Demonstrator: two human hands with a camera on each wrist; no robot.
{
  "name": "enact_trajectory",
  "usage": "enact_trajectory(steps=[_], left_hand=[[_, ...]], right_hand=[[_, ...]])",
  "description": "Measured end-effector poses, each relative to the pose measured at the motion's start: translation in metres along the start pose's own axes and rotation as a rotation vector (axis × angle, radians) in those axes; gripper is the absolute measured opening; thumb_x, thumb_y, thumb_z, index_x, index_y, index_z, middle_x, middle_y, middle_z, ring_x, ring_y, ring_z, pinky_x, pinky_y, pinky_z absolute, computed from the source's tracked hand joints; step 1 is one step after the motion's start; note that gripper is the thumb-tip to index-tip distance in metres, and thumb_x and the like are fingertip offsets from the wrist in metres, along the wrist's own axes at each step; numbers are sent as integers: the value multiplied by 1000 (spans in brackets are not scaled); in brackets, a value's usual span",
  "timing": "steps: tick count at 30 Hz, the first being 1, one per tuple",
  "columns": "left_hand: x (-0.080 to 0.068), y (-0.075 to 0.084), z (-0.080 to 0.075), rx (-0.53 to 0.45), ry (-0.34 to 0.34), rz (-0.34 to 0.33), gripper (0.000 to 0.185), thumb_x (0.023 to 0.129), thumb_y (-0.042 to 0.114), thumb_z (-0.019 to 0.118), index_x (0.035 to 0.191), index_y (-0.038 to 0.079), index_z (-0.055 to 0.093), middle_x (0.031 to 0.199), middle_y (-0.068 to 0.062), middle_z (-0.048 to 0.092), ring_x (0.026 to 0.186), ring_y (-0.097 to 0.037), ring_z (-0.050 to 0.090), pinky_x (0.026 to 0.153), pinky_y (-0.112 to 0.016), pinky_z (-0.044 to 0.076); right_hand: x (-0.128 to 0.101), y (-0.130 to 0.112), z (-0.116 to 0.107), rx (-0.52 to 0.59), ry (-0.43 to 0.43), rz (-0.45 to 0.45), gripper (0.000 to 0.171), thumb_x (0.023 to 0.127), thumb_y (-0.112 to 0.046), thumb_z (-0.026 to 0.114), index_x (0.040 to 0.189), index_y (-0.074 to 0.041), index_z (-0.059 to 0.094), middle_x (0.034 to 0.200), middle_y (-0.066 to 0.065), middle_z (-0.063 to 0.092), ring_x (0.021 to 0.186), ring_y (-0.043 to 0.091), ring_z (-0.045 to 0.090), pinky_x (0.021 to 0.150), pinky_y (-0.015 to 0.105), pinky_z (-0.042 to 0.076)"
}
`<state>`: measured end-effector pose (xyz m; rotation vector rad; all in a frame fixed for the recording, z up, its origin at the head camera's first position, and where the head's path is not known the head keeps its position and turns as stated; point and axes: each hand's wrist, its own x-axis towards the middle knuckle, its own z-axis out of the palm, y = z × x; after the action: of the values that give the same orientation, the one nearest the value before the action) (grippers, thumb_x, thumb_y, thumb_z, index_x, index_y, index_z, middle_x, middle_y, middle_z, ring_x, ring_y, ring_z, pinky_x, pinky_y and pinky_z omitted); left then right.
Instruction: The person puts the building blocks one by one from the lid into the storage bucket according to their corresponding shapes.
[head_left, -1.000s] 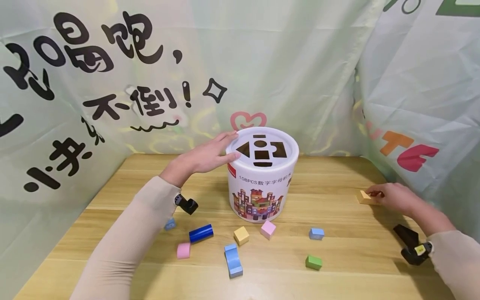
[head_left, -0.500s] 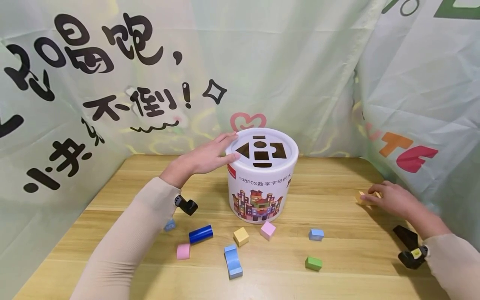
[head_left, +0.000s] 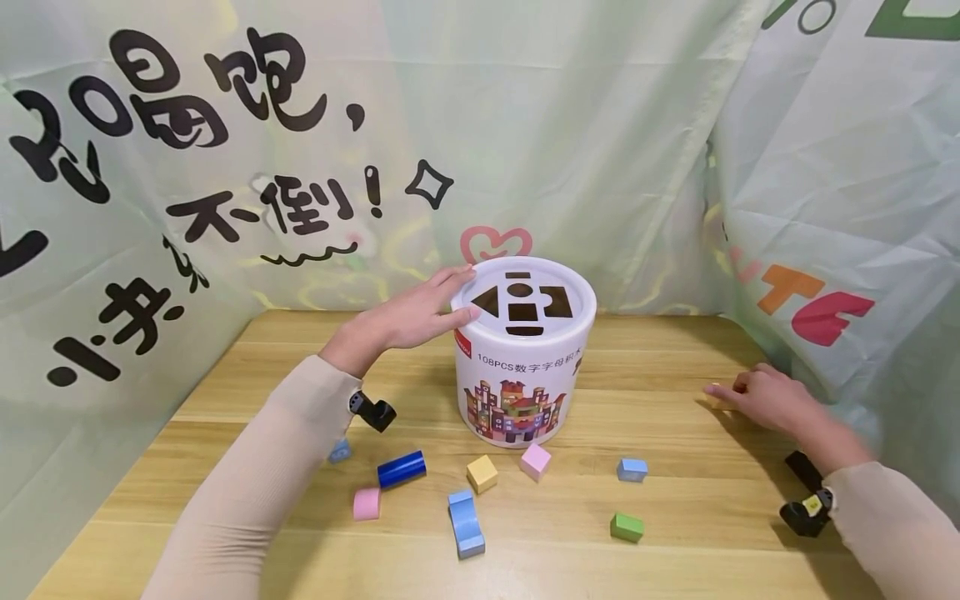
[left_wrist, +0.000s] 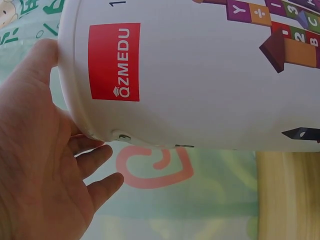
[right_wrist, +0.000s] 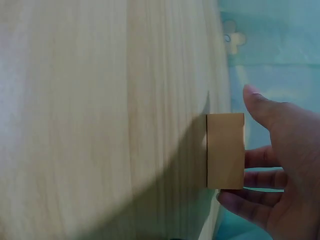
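My left hand rests against the left rim of a white toy-block bucket. In the left wrist view its thumb lies on the bucket's edge; the other fingers spread loosely, some partly behind the rim. The lid has several shaped holes. My right hand is low at the far right beside a rectangular orange-yellow wooden block, mostly covered in the head view. In the right wrist view, fingers lie behind the block and at its lower end, and the thumb is apart from it.
Loose blocks lie on the wooden table: a blue cylinder, a pink block, a yellow cube, a pink cube, a curved blue block, small blue ones and a green one. Printed cloth hangs behind.
My right hand has shifted left over the orange-yellow block, which has slid slightly left and is now largely covered in the head view. My left hand has kept its place on the bucket.
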<state>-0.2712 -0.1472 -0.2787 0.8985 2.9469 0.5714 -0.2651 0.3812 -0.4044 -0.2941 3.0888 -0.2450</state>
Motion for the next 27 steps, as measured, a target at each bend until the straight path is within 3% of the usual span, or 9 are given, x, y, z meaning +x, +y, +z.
enact_trajectory(steps=[6, 16, 27], left_hand=[[0, 1, 1, -13, -2, -1, 83, 95, 67, 39, 159, 19, 15, 162, -2, 14, 139, -29, 34, 110, -51, 32], [-1, -1, 1, -21, 4, 5, 82, 96, 65, 39, 159, 19, 15, 162, -2, 14, 139, -29, 33, 109, -53, 32], [1, -3, 2, -27, 2, 0, 81, 96, 66, 38, 159, 20, 14, 162, -2, 14, 140, -30, 33, 109, -53, 32]], right_hand=[[3, -6, 2, -14, -1, 11, 61, 95, -60, 49, 80, -4, 68, 86, 18, 56, 82, 33, 53, 64, 49, 43], [7, -16, 7, 17, 26, -41, 65, 88, -55, 65, 103, 8, 67, 102, 30, 59, 94, 46, 57, 76, 58, 47], [10, -29, 0, 54, 61, -112, 69, 90, -51, 65, 124, 9, 56, 118, 34, 57, 103, 52, 56, 78, 62, 46]])
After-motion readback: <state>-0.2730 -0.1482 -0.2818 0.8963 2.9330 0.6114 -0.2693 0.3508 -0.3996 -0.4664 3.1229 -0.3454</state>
